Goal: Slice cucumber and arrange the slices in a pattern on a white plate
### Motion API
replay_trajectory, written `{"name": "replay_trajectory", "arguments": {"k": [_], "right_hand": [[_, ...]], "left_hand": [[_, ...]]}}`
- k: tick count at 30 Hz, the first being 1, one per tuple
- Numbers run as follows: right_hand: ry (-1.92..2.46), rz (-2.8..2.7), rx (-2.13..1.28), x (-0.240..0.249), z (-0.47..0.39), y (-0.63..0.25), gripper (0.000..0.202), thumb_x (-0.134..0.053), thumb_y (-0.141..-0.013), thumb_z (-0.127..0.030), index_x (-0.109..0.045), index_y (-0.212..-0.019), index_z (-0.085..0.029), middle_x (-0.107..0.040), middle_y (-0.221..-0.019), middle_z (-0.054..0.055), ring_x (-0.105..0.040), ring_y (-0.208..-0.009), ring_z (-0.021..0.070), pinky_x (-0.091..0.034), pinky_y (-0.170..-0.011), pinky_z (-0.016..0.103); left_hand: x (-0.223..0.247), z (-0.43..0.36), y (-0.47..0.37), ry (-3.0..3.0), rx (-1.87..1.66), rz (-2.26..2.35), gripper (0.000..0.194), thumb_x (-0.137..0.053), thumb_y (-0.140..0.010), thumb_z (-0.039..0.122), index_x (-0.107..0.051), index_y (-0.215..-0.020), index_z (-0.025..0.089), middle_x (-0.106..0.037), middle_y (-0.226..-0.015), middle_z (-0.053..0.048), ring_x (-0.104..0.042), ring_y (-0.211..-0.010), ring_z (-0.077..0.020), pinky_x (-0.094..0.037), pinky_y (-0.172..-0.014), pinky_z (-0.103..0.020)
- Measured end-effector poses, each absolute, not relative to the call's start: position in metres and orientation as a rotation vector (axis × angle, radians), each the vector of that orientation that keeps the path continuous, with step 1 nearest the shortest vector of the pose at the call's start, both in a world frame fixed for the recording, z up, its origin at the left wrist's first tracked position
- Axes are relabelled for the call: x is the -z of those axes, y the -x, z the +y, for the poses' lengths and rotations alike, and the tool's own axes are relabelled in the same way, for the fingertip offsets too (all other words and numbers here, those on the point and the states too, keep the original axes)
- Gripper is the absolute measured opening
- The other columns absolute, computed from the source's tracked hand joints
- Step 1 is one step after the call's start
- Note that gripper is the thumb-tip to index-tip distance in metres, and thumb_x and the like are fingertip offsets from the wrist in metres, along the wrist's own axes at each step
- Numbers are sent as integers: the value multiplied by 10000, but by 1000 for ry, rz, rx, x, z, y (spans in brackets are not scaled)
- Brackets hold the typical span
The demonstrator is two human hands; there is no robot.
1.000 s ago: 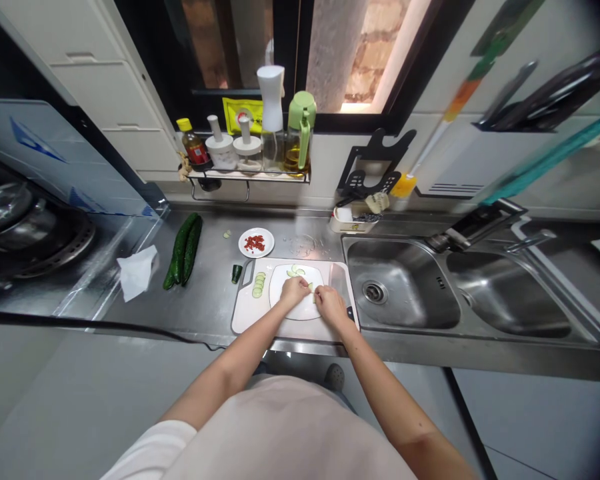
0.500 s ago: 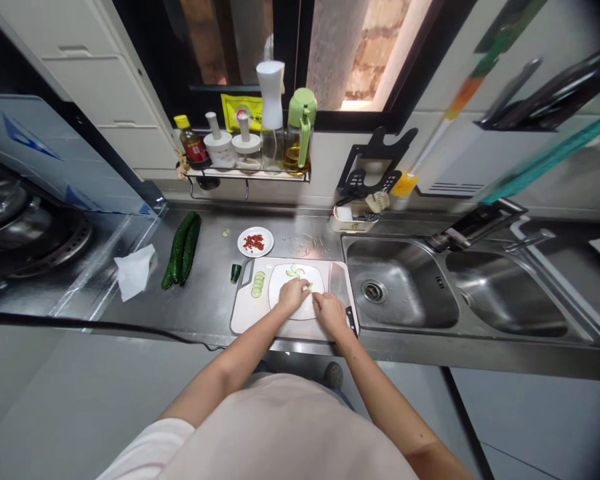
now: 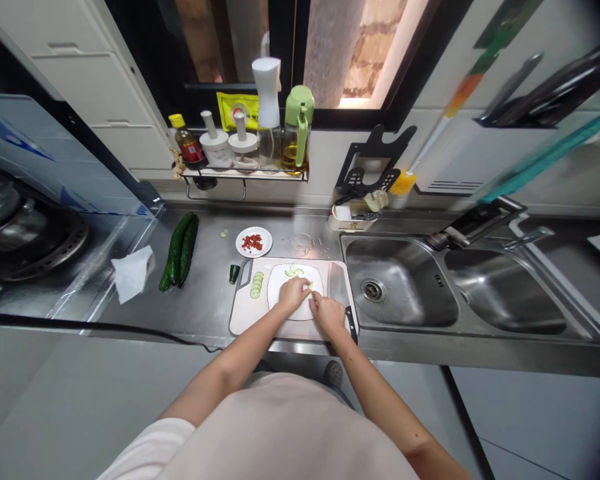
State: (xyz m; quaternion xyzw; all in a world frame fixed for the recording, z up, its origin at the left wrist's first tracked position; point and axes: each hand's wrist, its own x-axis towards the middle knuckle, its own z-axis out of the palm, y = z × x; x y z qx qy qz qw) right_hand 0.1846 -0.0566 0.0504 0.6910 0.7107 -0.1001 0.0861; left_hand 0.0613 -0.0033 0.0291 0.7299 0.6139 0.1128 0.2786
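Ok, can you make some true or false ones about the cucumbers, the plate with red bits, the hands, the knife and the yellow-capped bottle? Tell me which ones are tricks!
1. Two long cucumbers lie left of the cutting board. True.
2. The plate with red bits is in the sink. False: it is on the counter.
3. The left hand and right hand meet at a small pale green piece. True.
4. The left hand holds the knife. False: it lies on the cutting board.
5. The yellow-capped bottle stands on the rack. True.
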Motion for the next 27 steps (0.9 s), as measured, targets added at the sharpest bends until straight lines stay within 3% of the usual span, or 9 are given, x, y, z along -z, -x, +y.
{"name": "replay_trajectory", "arguments": {"k": [27], "right_hand": [[-2033,2087,368,-54,-51,-191,382,-316,-963,-418,-529,-1243,-267,-695,-931,88,-645,-836,183,-359,-688,253]], "left_hand": [[-30,1,-64,-1982,-332,1622,254,-571,-850,308,-662,-1083,261,-650,-971,-15,-597,-891,-156,-433,-771,-238]]}}
